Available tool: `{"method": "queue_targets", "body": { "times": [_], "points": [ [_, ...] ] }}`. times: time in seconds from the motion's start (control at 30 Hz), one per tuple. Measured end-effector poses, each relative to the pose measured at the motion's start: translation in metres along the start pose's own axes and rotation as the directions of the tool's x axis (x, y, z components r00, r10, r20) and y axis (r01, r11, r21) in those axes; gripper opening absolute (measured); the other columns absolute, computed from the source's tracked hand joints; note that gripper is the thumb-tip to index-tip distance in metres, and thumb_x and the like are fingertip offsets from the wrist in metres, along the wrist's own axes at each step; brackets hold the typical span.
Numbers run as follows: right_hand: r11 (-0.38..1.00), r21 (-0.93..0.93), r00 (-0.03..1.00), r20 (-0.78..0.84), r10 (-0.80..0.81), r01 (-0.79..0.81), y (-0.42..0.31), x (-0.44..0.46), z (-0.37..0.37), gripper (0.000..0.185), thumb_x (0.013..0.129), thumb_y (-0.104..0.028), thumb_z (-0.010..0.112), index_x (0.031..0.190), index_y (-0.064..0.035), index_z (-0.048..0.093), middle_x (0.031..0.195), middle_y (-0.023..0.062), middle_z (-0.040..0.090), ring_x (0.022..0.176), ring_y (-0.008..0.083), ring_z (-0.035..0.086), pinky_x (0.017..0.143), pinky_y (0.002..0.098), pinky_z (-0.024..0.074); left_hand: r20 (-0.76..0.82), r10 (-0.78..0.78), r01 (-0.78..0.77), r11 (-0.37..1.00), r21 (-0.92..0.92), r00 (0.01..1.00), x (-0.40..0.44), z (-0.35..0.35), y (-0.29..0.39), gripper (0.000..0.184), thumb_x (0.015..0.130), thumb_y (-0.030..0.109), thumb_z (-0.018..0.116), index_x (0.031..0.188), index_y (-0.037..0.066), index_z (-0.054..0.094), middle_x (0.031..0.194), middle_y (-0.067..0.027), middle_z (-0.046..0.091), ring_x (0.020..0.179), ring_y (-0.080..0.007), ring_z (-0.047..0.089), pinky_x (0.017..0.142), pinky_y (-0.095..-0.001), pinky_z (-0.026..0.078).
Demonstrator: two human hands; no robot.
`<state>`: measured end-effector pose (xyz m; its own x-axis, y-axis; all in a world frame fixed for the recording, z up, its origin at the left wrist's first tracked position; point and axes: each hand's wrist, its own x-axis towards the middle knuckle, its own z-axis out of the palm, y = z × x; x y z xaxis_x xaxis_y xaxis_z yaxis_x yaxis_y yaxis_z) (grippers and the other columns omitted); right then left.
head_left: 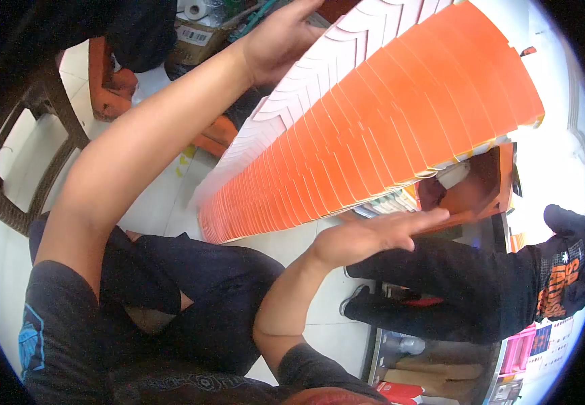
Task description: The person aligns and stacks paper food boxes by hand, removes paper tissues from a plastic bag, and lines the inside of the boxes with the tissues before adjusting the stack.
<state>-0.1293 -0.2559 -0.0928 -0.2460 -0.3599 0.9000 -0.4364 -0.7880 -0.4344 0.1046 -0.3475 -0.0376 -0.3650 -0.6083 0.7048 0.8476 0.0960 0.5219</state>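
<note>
A long, tall stack of thin orange sheets or flattened card pieces [367, 128] runs from near my knees to the upper right. Its other side shows pale, notched white edges [333, 74]. My left hand [280, 42] is at the white side, apparently resting against it, with its fingertips partly hidden. Just off the stack's orange side, my right hand [367, 237] is held flat with its fingers stretched out. A gap seems to separate it from the sheets, and nothing is in it.
The view is turned sideways. A person in black trousers [441, 287] stands on the right. At the left is a brown chair or stool frame [56, 108]. Beyond my left arm are a cardboard box [195, 37] and orange furniture [107, 88]. Shelving [434, 368] lies at the lower right.
</note>
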Motion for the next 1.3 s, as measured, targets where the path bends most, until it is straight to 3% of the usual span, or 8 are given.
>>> {"method": "queue_targets", "body": {
  "times": [0.07, 0.1, 0.17, 0.37, 0.67, 1.1, 1.2, 1.3],
  "points": [
    [0.984, -0.112, 0.986, 0.105, -0.126, 0.137, 0.007, -0.006, 0.003, 0.08, 0.109, -0.061, 0.009, 0.166, -0.0036, 0.004, 0.173, 0.0177, 0.003, 0.161, 0.0306, 0.002, 0.13, 0.0463, 0.0025, -0.055, 0.149, -0.148, 0.989, 0.012, 0.987, 0.012, 0.013, -0.006, 0.084, 0.109, 0.061, 0.03, 0.16, -0.006, 0.027, 0.159, -0.0205, 0.042, 0.147, -0.0299, 0.04, 0.123, -0.0385, 0.028],
    [0.965, -0.159, 0.97, 0.161, -0.184, 0.209, 0.007, -0.01, 0.007, 0.08, 0.109, -0.06, 0.009, 0.165, -0.0031, 0.003, 0.173, 0.0179, 0.003, 0.16, 0.0311, 0.002, 0.13, 0.0464, 0.0027, -0.202, 0.099, -0.075, 0.989, 0.124, 0.974, 0.012, 0.0, -0.016, 0.064, 0.111, 0.052, 0.038, 0.147, 0.001, 0.054, 0.142, -0.0077, 0.063, 0.128, -0.0159, 0.061, 0.106, -0.0326, 0.049],
    [0.99, 0.104, 0.975, 0.189, -0.119, 0.101, -0.007, -0.018, 0.019, 0.08, 0.109, -0.059, 0.009, 0.165, -0.0029, 0.002, 0.173, 0.0183, 0.003, 0.16, 0.0318, 0.002, 0.13, 0.0464, 0.0027, -0.262, 0.222, -0.11, 0.917, 0.383, 0.939, -0.005, 0.018, -0.026, 0.058, 0.112, 0.045, 0.04, 0.149, 0.002, 0.051, 0.146, -0.0071, 0.06, 0.13, -0.0158, 0.059, 0.108, -0.033, 0.049],
    [0.994, 0.068, 0.971, 0.219, -0.096, 0.083, 0.013, -0.027, 0.009, 0.079, 0.109, -0.058, 0.009, 0.166, -0.0029, 0.002, 0.173, 0.0184, 0.002, 0.16, 0.0329, 0.002, 0.129, 0.0468, 0.0043, 0.456, 0.263, -0.324, 0.944, 0.058, 0.85, -0.01, -0.03, -0.037, 0.05, 0.111, 0.031, 0.046, 0.151, 0.002, 0.049, 0.148, -0.0095, 0.058, 0.13, -0.0165, 0.06, 0.107, -0.0324, 0.049],
    [0.992, 0.053, 0.968, 0.217, -0.125, 0.116, 0.005, -0.019, -0.004, 0.072, 0.112, -0.05, 0.011, 0.166, -0.0031, 0.003, 0.173, 0.0185, 0.003, 0.16, 0.0333, 0.004, 0.129, 0.0472, 0.0073, -0.055, 0.225, -0.195, 0.924, 0.328, 0.973, -0.014, 0.002, -0.051, 0.049, 0.107, 0.03, 0.055, 0.147, 0.002, 0.053, 0.141, -0.0108, 0.063, 0.122, -0.0202, 0.065, 0.101, -0.0366, 0.054],
    [0.964, 0.265, 0.991, 0.116, -0.069, 0.036, -0.015, -0.031, -0.011, 0.073, 0.112, -0.049, 0.016, 0.164, 0.0005, 0.008, 0.172, 0.0214, 0.011, 0.159, 0.0338, 0.012, 0.128, 0.0475, 0.012, 0.013, 0.235, -0.219, 0.882, 0.418, 0.972, -0.027, 0.013, -0.053, 0.05, 0.105, 0.03, 0.057, 0.146, 0.002, 0.054, 0.14, -0.01, 0.063, 0.123, -0.0192, 0.064, 0.102, -0.0363, 0.053],
    [0.981, 0.17, 0.995, 0.013, -0.1, 0.097, 0.0, -0.023, -0.028, 0.073, 0.112, -0.049, 0.016, 0.163, 0.0032, 0.012, 0.171, 0.0216, 0.012, 0.159, 0.034, 0.012, 0.129, 0.0485, 0.0099, 0.329, 0.217, -0.247, 0.968, 0.053, 0.919, -0.021, 0.018, -0.051, 0.064, 0.108, 0.048, 0.043, 0.152, 0.001, 0.047, 0.149, -0.0105, 0.056, 0.133, -0.0215, 0.056, 0.112, -0.0359, 0.045],
    [0.98, 0.184, 0.988, -0.147, -0.044, 0.071, -0.005, -0.008, -0.041, 0.072, 0.112, -0.049, 0.014, 0.162, 0.0025, 0.018, 0.17, 0.0203, 0.02, 0.158, 0.0341, 0.015, 0.129, 0.0504, 0.0072, 0.274, 0.127, -0.032, 0.945, -0.326, 0.953, -0.044, 0.025, -0.044, 0.09, 0.104, 0.07, 0.026, 0.156, -0.003, 0.037, 0.157, -0.0147, 0.048, 0.143, -0.0263, 0.048, 0.119, -0.0386, 0.036]
  ]
}}
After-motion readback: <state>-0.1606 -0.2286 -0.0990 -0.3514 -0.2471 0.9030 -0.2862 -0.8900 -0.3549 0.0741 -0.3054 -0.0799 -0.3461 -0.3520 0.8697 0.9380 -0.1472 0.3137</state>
